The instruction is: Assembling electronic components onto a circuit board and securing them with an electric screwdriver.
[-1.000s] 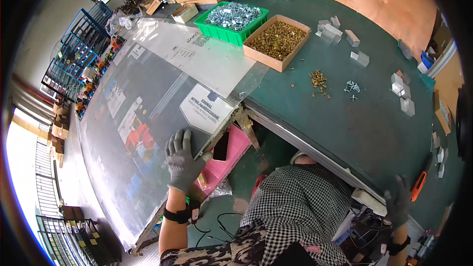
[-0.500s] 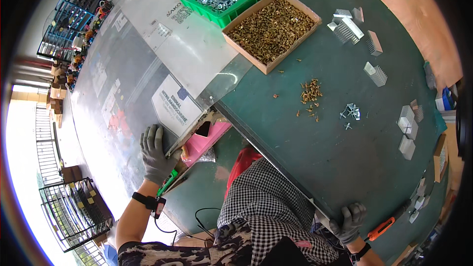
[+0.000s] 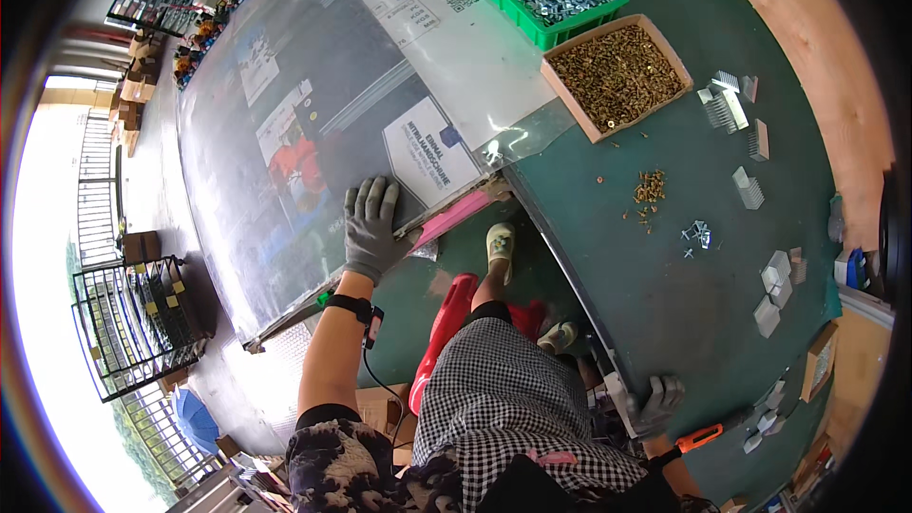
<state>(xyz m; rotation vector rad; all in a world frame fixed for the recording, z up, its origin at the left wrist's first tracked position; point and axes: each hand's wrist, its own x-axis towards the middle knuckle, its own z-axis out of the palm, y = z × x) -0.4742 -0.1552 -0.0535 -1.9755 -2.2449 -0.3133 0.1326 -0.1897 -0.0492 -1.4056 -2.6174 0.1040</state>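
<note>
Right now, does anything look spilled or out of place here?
Possibly: brassy screws and a few silver pieces lie loose on the green table, outside the box and green bin holding similar ones. They could have been set out deliberately.

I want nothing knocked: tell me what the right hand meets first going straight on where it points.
Likely the cluster of silvery metal pieces on the green tabletop; the exact heading of the right hand is unclear, so it might pass beside them.
</note>
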